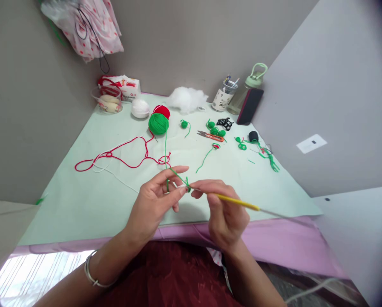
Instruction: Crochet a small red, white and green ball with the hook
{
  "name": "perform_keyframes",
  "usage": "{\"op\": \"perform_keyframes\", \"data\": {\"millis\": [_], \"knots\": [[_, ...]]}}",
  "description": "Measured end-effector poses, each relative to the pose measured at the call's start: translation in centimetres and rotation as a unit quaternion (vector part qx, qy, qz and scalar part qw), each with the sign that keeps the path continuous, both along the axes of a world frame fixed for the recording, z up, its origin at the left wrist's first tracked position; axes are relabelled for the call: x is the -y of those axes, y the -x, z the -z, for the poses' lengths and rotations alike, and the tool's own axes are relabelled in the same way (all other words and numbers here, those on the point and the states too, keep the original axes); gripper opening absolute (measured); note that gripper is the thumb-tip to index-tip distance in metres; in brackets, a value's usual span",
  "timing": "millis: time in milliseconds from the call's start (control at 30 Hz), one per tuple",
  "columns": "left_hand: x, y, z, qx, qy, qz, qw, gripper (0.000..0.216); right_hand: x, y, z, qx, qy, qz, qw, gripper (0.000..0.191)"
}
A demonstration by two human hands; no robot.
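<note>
My left hand (157, 196) pinches a small piece of crochet work (187, 187) in green yarn with a little white and red showing. Green yarn runs over its raised index finger and back to the green yarn ball (159, 123). Between the thumb and fingers of my right hand (225, 209) is a crochet hook (238, 202) with a yellow grip and a metal shaft. Its tip meets the work beside my left fingertips, partly hidden by the fingers. Red yarn (123, 164) and white yarn (120, 178) lie loosely on the table to the left.
Behind the hands are a white yarn ball (140, 108), a red yarn ball (164, 111), fluffy stuffing (187, 100) and orange thread snips (211, 136). Small green crochet pieces (214, 131) lie nearby. A phone (250, 106) leans on a bottle (238, 100) beside a pen cup (223, 97).
</note>
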State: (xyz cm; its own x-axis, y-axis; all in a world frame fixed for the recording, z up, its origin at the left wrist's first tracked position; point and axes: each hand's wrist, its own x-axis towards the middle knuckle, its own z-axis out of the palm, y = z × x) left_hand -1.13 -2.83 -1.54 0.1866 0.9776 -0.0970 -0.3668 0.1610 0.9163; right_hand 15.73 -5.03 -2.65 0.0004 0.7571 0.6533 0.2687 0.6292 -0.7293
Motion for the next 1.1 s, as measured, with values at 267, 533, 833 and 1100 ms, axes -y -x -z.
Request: {"op": "perform_keyframes", "data": {"millis": [267,533,833,1100], "knots": [[0.4,-0.4,0.2,0.023,0.005,-0.021,1.0,0.048,-0.2,-0.1,1.4,0.193,-0.123,0.056,0.972,0.044],[-0.8,0.2,-0.3,0.172,0.161,0.085,0.968,0.049,-0.6,0.0,0.7,0.014,-0.035,0.044,0.998,0.032],[0.0,-1.0,-0.4,0.109,0.072,0.025,0.991,0.048,-1.0,0.9,0.8,0.046,-0.05,0.036,0.997,0.033],[-1.2,0.0,-0.4,0.161,0.146,0.073,0.973,0.043,-1.1,0.0,0.2,-0.026,-0.012,0.061,0.998,0.025]]}}
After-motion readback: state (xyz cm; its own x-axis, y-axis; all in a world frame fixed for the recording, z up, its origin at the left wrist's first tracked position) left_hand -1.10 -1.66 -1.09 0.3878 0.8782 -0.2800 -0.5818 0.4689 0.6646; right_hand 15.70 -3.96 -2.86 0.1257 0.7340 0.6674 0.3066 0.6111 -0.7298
